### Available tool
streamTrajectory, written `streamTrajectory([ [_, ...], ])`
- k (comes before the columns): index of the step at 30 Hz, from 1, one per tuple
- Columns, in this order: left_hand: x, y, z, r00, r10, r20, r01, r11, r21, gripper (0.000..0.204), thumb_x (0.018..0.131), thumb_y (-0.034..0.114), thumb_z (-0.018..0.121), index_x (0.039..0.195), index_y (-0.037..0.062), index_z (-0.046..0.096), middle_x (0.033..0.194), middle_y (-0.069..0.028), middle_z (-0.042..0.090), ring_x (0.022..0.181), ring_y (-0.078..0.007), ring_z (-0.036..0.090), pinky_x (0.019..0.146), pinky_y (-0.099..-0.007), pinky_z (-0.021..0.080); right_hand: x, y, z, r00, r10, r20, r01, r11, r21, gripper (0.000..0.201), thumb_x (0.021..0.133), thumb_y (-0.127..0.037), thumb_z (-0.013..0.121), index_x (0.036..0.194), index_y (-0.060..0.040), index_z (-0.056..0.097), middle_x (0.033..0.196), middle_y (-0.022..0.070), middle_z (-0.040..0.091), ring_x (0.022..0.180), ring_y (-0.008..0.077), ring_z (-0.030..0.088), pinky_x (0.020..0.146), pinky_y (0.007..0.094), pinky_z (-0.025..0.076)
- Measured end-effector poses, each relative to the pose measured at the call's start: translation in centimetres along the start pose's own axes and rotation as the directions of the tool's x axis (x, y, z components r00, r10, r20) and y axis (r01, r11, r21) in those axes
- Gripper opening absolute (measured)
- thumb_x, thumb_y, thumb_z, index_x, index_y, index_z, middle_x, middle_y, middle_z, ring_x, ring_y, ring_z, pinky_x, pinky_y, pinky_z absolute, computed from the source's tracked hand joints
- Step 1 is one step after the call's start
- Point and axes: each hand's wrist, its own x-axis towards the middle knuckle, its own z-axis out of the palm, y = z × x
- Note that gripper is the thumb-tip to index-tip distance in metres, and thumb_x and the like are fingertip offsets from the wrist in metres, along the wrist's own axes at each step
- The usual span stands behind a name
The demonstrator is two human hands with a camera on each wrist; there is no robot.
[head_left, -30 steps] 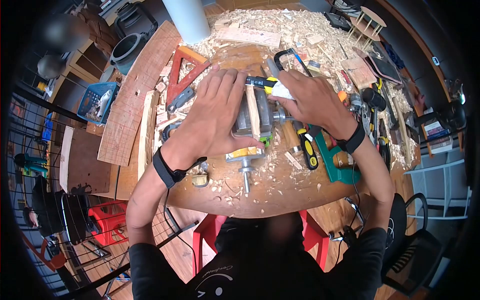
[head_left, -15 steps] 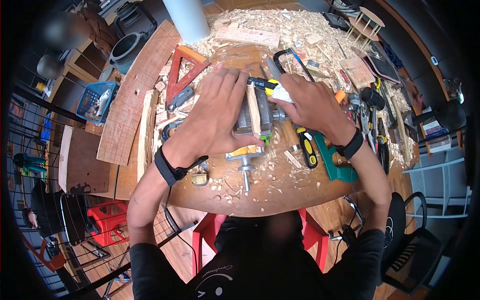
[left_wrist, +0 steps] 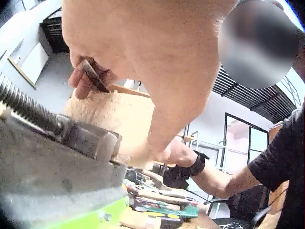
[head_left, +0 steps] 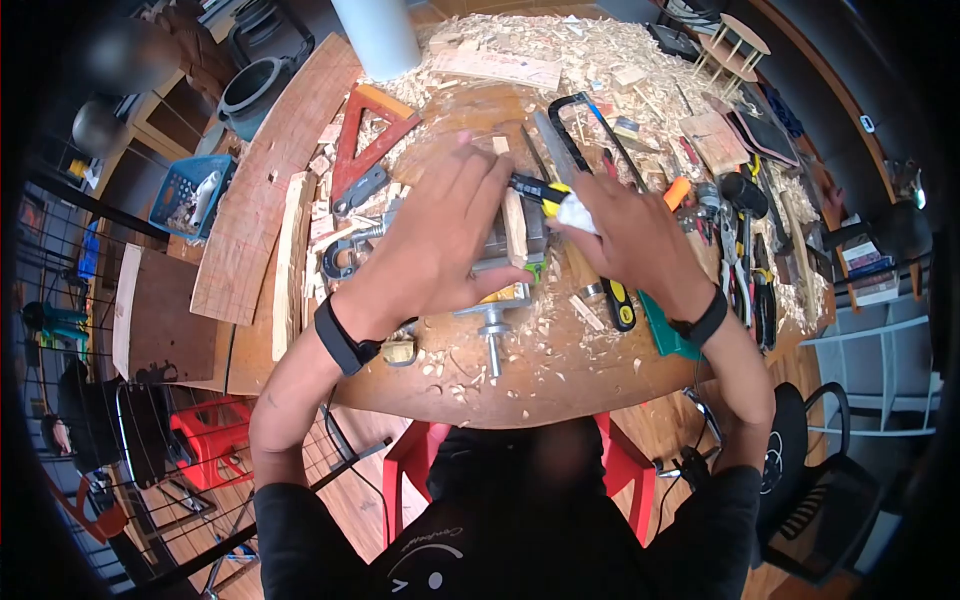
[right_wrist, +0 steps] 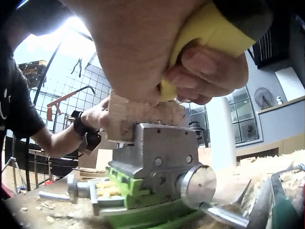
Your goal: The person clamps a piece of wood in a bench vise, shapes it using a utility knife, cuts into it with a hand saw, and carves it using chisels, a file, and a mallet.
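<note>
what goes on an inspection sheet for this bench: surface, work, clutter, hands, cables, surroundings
surface: wooden bench, wood shavings widespread
job's things: wood piece clamped in metal vise; yellow-and-black tool across it
clutter: set square, hacksaw, pliers among other tools and offcuts
left hand: over the wood, fingers curled at the tool's metal end
right hand: grips the tool's yellow part
cables: thin black cable hanging below bench edge
surroundings: red stool, black chair, white pillar

"Where is the black-and-yellow tool (head_left: 540, 193)?"

"Gripped in the right hand (head_left: 645, 240), its far end at the left hand (head_left: 430, 235), over a wood piece (head_left: 515, 228) in a metal vise (head_left: 535, 240), shavings (head_left: 560, 40) beyond."
</note>
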Motion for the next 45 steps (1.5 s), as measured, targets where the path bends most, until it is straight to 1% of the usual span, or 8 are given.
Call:
streamTrajectory([
  [7, 0.6, -0.1, -0.8, 0.999, -0.001, -0.044, 0.011, 0.973, 0.23, 0.129, 0.06, 0.079, 0.073, 0.143, -0.0137, 0.035, 0.135, -0.0297, 0.047, 0.133, -0.0458, 0.041, 0.119, -0.0557, 0.024, 2.8, 2.0, -0.2, 0.999, -0.039, 0.017, 0.039, 0.998, -0.051, 0.039, 0.09, -0.032, 0.07, 0.114, -0.0052, 0.056, 0.096, 0.0179, 0.065, 0.076, 0.0391, 0.067, 0.06, 0.0474, 0.053],
  [9, 0.8, -0.8, -0.5, 1.0, -0.009, -0.028, 0.015, 0.97, 0.242, 0.137, 0.056, 0.084, 0.07, 0.143, -0.0148, 0.034, 0.136, -0.0315, 0.046, 0.134, -0.0461, 0.039, 0.119, -0.0563, 0.023, 4.5, 3.5, 0.3, 0.975, -0.21, -0.068, 0.199, 0.971, -0.135, 0.042, 0.09, -0.041, 0.068, 0.107, -0.0049, 0.056, 0.087, 0.0166, 0.064, 0.069, 0.0367, 0.067, 0.058, 0.0439, 0.054],
  [16, 0.6, -0.9, -0.2, 0.997, -0.065, -0.03, 0.07, 0.976, 0.206, 0.145, 0.05, 0.087, 0.071, 0.142, -0.0176, 0.031, 0.141, -0.0345, 0.04, 0.135, -0.0495, 0.036, 0.118, -0.0562, 0.023, 5.6, 4.0, -0.5, 0.962, -0.272, -0.001, 0.267, 0.945, -0.19, 0.038, 0.088, -0.039, 0.069, 0.104, -0.0063, 0.057, 0.082, 0.0139, 0.064, 0.067, 0.0353, 0.067, 0.059, 0.0446, 0.054],
  [26, 1.0, -1.3, 0.0, 0.995, -0.102, 0.006, 0.096, 0.95, 0.298, 0.151, 0.044, 0.087, 0.072, 0.141, -0.0197, 0.03, 0.139, -0.0347, 0.041, 0.134, -0.0488, 0.036, 0.116, -0.0547, 0.026, 6.5, 4.6, -1.2, 0.964, -0.253, 0.077, 0.264, 0.941, -0.211, 0.033, 0.083, -0.025, 0.07, 0.107, -0.0075, 0.056, 0.082, 0.0164, 0.067, 0.071, 0.0374, 0.068, 0.062, 0.0471, 0.054],
  [28, 0.9, -1.2, 0.2, 0.995, -0.098, -0.001, 0.094, 0.95, 0.299, 0.15, 0.044, 0.088, 0.072, 0.141, -0.0198, 0.031, 0.138, -0.0347, 0.042, 0.134, -0.0487, 0.036, 0.116, -0.0541, 0.026, 6.6, 4.7, -1.3, 0.962, -0.235, 0.139, 0.26, 0.945, -0.196, 0.041, 0.087, -0.028, 0.068, 0.12, -0.0058, 0.056, 0.088, 0.0169, 0.064, 0.075, 0.0385, 0.066, 0.062, 0.0459, 0.053],
  [34, 1.3, -0.8, -0.7, 0.987, -0.144, 0.069, 0.123, 0.961, 0.247, 0.148, 0.045, 0.088, 0.072, 0.139, -0.02, 0.034, 0.138, -0.0344, 0.043, 0.133, -0.0481, 0.037, 0.116, -0.0528, 0.027, 6.1, 4.5, -0.8, 0.967, -0.245, 0.065, 0.253, 0.951, -0.18, 0.034, 0.082, -0.022, 0.069, 0.109, -0.0057, 0.055, 0.084, 0.0181, 0.068, 0.073, 0.0389, 0.069, 0.064, 0.0474, 0.054],
  [38, 1.2, -1.1, -0.4, 0.998, -0.063, 0.002, 0.059, 0.943, 0.329, 0.147, 0.045, 0.085, 0.074, 0.14, -0.019, 0.033, 0.139, -0.0341, 0.042, 0.134, -0.048, 0.037, 0.116, -0.053, 0.028, 5.9, 4.1, -1.2, 0.973, -0.212, 0.096, 0.226, 0.96, -0.168, 0.034, 0.081, -0.02, 0.069, 0.109, -0.0048, 0.055, 0.084, 0.0184, 0.068, 0.073, 0.0389, 0.069, 0.064, 0.0466, 0.055],
  [45, 1.4, -1.4, 0.1, 0.997, -0.076, 0.028, 0.067, 0.965, 0.252, 0.147, 0.047, 0.087, 0.07, 0.139, -0.0219, 0.033, 0.136, -0.0367, 0.044, 0.135, -0.0509, 0.038, 0.117, -0.0556, 0.025, 6.6, 4.6, -1.2, 0.967, -0.211, 0.144, 0.232, 0.961, -0.152, 0.031, 0.083, -0.023, 0.067, 0.109, -0.0058, 0.06, 0.086, 0.0177, 0.068, 0.078, 0.0384, 0.069, 0.068, 0.0489, 0.054],
])
